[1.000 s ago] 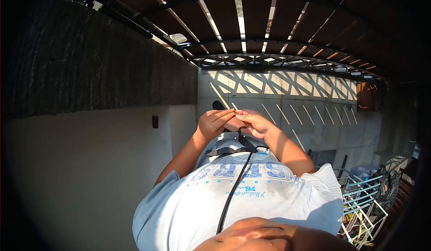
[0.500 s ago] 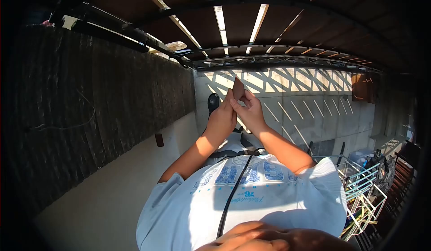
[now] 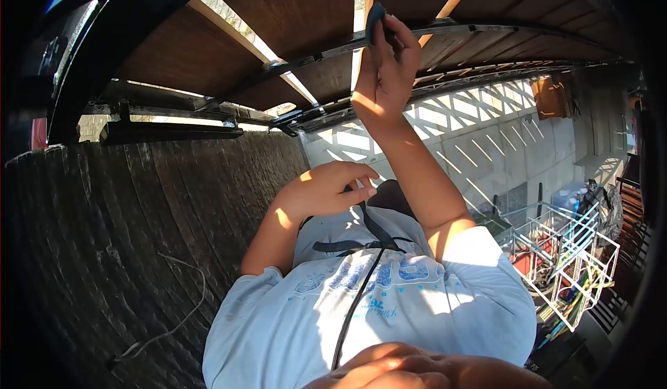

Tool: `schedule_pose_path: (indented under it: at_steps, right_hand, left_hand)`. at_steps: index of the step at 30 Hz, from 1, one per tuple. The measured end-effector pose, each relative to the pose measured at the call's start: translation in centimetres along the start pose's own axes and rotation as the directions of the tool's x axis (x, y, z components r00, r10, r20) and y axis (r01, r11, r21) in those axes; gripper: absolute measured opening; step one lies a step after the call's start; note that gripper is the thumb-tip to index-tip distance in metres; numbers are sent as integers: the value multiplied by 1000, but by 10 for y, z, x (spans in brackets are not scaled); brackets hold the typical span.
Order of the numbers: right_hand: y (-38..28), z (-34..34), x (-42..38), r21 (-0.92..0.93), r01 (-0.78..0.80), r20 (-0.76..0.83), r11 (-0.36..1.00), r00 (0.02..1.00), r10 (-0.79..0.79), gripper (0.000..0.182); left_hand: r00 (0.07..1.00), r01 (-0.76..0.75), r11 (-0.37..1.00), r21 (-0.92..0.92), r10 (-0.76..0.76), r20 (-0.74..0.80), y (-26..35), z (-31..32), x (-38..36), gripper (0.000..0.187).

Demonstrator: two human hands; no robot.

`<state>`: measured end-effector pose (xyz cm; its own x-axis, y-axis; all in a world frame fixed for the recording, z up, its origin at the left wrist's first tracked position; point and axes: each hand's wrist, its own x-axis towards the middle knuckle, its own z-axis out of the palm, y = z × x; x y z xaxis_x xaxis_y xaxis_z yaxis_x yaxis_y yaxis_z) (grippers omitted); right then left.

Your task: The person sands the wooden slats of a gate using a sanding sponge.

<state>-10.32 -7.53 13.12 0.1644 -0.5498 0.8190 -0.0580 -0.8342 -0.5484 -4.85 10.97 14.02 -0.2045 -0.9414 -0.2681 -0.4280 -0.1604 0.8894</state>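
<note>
My right hand (image 3: 390,76) is raised to a slatted structure of brown boards (image 3: 285,20) on a dark metal frame. Its fingers press a small dark blue-grey piece (image 3: 375,24) against a light wooden strip beside a gap between the boards. Lower down, my left hand (image 3: 337,186) hovers before my chest with its fingers bent and partly spread, and nothing shows in it.
Dark wooden planks (image 3: 153,229) stand at the left, with a thin cord (image 3: 201,292) over them. At the right are a white drying rack (image 3: 556,250), a clear plastic container (image 3: 568,198) and a brown box (image 3: 549,97). Striped sunlight crosses the concrete floor (image 3: 500,159).
Both hands were together around a flat brown piece. My right hand has moved up to the boards, while my left hand has separated and dropped lower. The view has shifted nearer the structure.
</note>
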Motion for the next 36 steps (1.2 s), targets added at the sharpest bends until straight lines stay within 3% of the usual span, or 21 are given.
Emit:
schedule_pose_path:
  at_steps: [2,4,6,7,9,10,11,12,14,17,20,36]
  right_hand:
    - [8,28,37,-95,237,-135,967,959,-248,39]
    - [11,54,62,-77,319,-176,945,928,-327,40]
    - [19,83,71,-136,346,-167,928,916,-366,45]
    - [13,86,62,-226,285,-101,931,944,-313,44]
    - [25,90,47,-335,380,47,862,921,-387,44]
    - [28,88,49,-291,467,31,835,877,-480,48]
    - [31,92,45,-304,499,28,812,856,-516,40]
    - [34,94,43,-330,525,52,785,840,-540,38]
    - [38,98,38,-232,511,42,828,855,-516,38]
    - [32,93,40,-267,514,34,815,851,-525,38]
    - [37,98,38,-213,505,59,837,861,-505,44]
    - [33,77,42,-62,509,46,859,861,-507,30]
  left_hand:
    - [980,-46,975,-218,87,182,3,5,2,37]
    - [974,-129,961,-243,170,153,-4,5,3,38]
    - [994,-25,953,-301,57,97,-11,-9,3,36]
    - [1000,25,936,-351,-26,1,-28,-7,4,34]
    - [982,15,884,-468,-101,-159,-77,-3,9,33]
    - [953,26,884,-467,-164,-257,-88,-7,13,34]
    - [886,153,874,-462,-328,-326,-107,-11,14,33]
    - [845,101,826,-555,-365,-391,-144,-7,19,36]
    - [732,183,805,-565,-495,-468,-180,16,20,44]
    - [699,596,706,-383,-691,-185,-294,66,7,55]
    - [633,766,611,-200,-771,67,-305,110,1,56]
    - [641,754,657,-16,-730,236,-277,117,47,57]
